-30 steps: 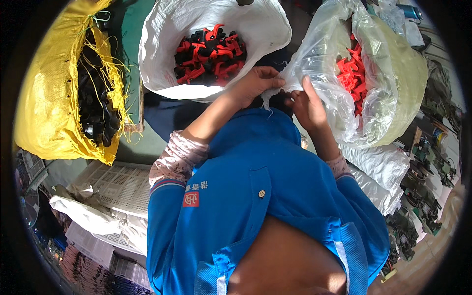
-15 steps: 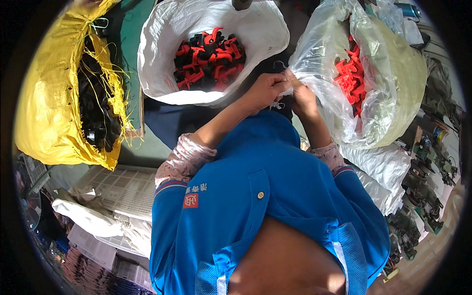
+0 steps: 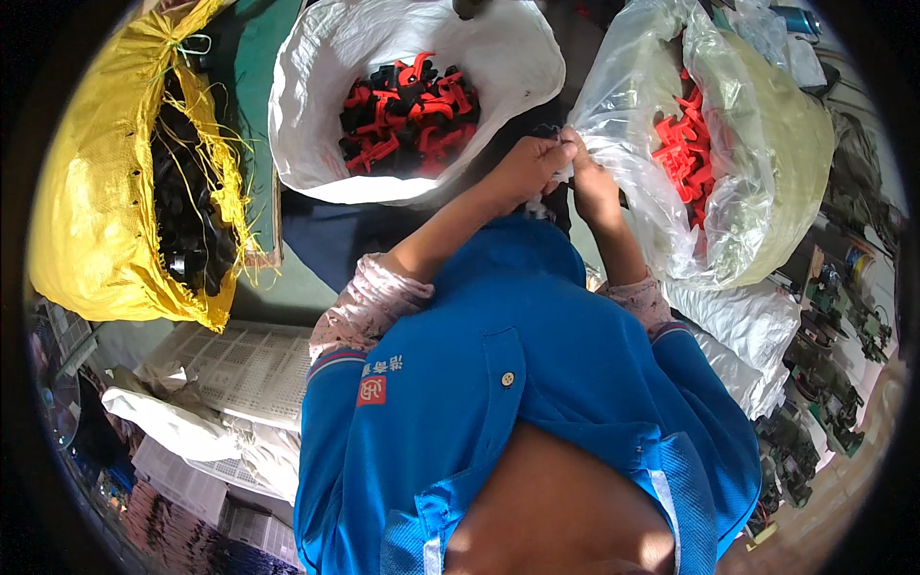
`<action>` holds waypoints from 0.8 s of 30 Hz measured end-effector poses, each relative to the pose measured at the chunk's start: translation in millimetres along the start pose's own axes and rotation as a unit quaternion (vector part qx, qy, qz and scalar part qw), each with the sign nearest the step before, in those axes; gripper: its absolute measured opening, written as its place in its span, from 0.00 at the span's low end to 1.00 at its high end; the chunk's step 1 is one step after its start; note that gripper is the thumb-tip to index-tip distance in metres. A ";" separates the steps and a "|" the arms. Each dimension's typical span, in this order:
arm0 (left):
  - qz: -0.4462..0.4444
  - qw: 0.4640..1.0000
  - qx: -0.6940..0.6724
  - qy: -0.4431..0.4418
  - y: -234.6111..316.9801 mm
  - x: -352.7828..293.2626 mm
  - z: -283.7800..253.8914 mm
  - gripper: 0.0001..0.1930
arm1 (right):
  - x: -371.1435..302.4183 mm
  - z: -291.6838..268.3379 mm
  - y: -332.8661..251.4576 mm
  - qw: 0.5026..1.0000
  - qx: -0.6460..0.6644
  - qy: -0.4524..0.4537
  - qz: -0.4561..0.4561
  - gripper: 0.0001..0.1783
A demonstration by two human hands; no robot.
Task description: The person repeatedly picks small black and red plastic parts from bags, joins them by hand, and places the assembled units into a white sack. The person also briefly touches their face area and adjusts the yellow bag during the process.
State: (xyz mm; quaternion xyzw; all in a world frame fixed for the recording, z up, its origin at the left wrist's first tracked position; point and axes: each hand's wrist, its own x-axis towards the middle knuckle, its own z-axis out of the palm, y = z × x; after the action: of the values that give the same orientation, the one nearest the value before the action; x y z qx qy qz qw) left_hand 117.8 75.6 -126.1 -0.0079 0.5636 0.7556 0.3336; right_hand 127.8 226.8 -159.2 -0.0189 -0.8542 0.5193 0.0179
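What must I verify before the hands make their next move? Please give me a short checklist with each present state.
1. Bare left hand and bare right hand close together: ok.
2. Firm grip on the thin, frayed white material: cannot tell, the hands hide most of it.
3. Round-mouthed white sack open: ok, red-and-black plastic parts are visible inside.
4. Clear plastic bag open: ok, bright red plastic parts show inside.
5. Yellow woven sack without loose yellow strands: not ok, its opening is frayed.
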 end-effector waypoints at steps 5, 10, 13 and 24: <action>-0.002 0.999 0.019 0.049 -5.4 -11.7 0.3 0.20 | 2.2 21.3 -26.4 0.952 0.157 0.000 0.263 0.15; 0.296 0.934 0.196 -0.023 -1.9 -27.8 -2.0 0.15 | 13.3 19.6 9.5 0.956 0.056 -0.042 0.284 0.21; 0.417 0.870 0.237 -0.113 65.0 -59.8 16.4 0.07 | 7.5 33.4 65.5 0.821 0.372 -0.032 0.432 0.24; 0.157 0.936 -0.274 0.158 82.0 -50.4 -69.2 0.21 | -23.1 0.5 -103.4 0.842 0.260 -0.318 0.350 0.16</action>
State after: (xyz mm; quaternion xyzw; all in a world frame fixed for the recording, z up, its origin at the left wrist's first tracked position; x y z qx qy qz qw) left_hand 89.7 -20.4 -62.3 -0.1298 0.3745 0.9124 0.1024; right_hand 149.4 177.7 -67.9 -0.1448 -0.5834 0.6717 -0.4330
